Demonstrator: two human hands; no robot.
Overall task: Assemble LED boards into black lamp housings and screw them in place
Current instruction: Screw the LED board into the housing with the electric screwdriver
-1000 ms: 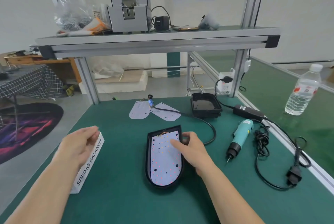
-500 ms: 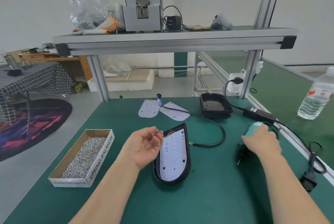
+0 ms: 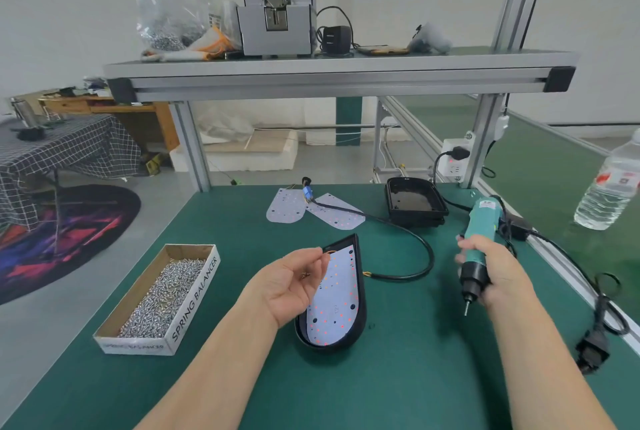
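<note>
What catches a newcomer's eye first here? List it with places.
The teal electric screwdriver gripped tip-down in the right hand, right of centre. Mid-table, the white LED board dotted with red sits in the black housing, the left hand cupped over its left edge. A cardboard box of screws lies at left.

One head-worn camera faces forward and down. It sits close above the left hand (image 3: 289, 287) and right hand (image 3: 500, 279), the shelf (image 3: 339, 69) beyond them.

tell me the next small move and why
Probably seat a screw from the left hand in a hole of the board: it already lies in the housing, the right hand grips the driver, bit down.
</note>
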